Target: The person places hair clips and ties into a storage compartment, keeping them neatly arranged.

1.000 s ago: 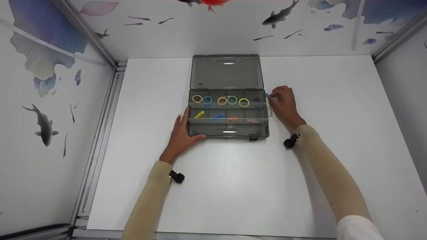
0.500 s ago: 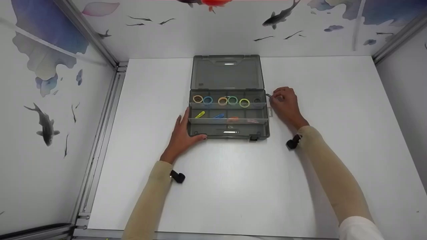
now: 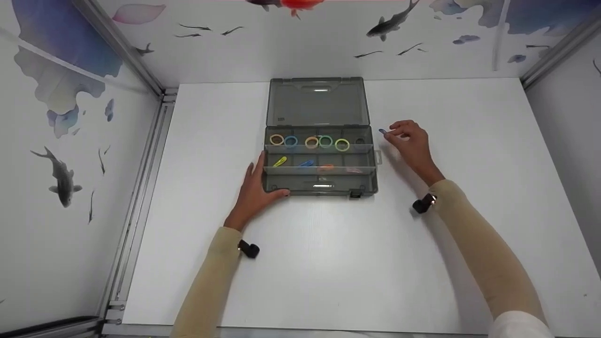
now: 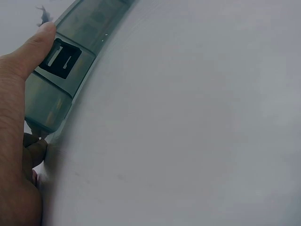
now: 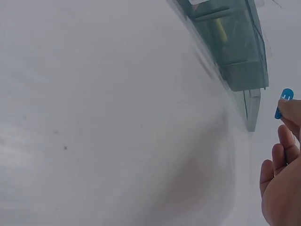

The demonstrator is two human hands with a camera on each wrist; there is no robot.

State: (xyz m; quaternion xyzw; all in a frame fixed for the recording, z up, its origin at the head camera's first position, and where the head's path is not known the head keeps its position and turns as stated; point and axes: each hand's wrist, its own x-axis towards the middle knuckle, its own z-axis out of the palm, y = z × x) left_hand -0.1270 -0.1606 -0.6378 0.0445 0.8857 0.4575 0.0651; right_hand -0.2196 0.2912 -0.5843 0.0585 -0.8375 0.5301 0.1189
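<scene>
A grey see-through organizer box (image 3: 321, 184) lies with its lid (image 3: 319, 105) folded back. Several coloured hair ties, among them a yellow one (image 3: 342, 145), sit in its back row, and small clips, among them a yellow clip (image 3: 280, 161), in the middle row. My left hand (image 3: 251, 199) rests against the near left corner, fingers straight along the side, thumb on the front edge; the left wrist view shows the thumb (image 4: 35, 49) beside the black latch (image 4: 60, 58). To the right of the box, my right hand (image 3: 411, 145) pinches a blue hair clip (image 5: 284, 101) between thumb and finger.
The box stands on a white table (image 3: 328, 267) near the back wall (image 3: 225, 56), which carries fish pictures. Metal frame rails (image 3: 136, 202) border the left side. A clear tab (image 3: 379, 157) sticks out from the box's right side.
My right hand has drawn away from the box's right edge, a little to the right, with the blue hair clip turning in its fingertips. The left hand and the box keep their places.
</scene>
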